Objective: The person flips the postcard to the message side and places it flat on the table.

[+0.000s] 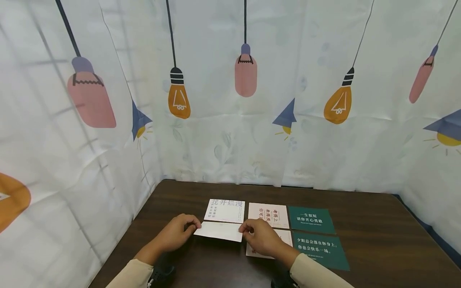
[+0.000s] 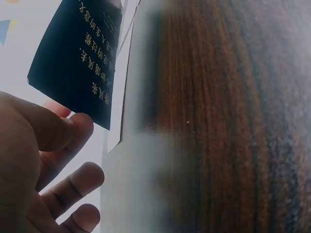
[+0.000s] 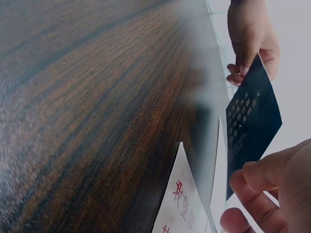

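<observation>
Both hands pinch one card (image 1: 219, 231), held tilted just above the table. Its upper face looks plain white from the head view; its other face is dark with pale Chinese writing, as the dark side of the card (image 2: 77, 58) shows in the left wrist view. My left hand (image 1: 176, 234) pinches its left end, my right hand (image 1: 264, 238) its right end. Just beyond lies a white card with grey lettering (image 1: 227, 211). Beside my right hand are two pink cards with red writing, the far one (image 1: 268, 215) and the near one (image 1: 284, 237), which the hand partly covers.
Two green cards with white writing, a far one (image 1: 311, 220) and a near one (image 1: 320, 250), lie right of the pink ones. All rest on a dark wood table (image 1: 381, 236). A white curtain (image 1: 216, 152) printed with lamps stands behind it.
</observation>
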A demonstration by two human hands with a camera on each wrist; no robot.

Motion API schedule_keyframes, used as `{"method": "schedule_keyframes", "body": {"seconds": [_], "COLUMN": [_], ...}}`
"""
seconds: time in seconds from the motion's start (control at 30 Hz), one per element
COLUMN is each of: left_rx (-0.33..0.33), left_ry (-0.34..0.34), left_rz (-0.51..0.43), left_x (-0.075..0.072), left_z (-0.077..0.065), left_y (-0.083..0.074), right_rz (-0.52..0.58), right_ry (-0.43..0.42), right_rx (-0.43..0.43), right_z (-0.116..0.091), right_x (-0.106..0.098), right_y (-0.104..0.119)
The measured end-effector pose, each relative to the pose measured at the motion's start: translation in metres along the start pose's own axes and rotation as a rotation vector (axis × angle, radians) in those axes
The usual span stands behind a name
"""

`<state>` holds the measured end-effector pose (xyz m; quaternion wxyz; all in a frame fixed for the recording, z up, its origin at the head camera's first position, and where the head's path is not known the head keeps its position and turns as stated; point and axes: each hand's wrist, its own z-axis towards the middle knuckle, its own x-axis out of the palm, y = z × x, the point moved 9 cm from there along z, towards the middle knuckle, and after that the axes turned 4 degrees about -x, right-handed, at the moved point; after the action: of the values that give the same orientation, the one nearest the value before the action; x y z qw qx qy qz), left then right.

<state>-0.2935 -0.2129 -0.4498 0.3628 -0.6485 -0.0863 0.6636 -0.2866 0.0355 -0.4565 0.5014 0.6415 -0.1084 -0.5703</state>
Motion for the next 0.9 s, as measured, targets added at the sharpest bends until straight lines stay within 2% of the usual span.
{"method": "schedule_keyframes", "body": {"seconds": [0.4,0.63,0.9], "left_rx": [-0.012,-0.001,0.033], "left_ry": [0.018,-0.001,0.002], "left_rz": [-0.043,-0.015,-0.001], "left_x": [0.0028,0.0025,0.0057], "left_z": [0.0021,0.0041,-0.0021], "left_y": [0.0011,-0.0007,-0.0016], "right_rz": [0.012,-0.051,-0.111], "right_ry": [0.002,-0.003,0.007], "right_rx": [-0.001,-0.012,-0.026], "right_z": [-0.0006,0.0005,-0.0001], "right_x": [0.0009,-0.001,0.0052], "right_y": [-0.0016,-0.004,-0.0007]}}
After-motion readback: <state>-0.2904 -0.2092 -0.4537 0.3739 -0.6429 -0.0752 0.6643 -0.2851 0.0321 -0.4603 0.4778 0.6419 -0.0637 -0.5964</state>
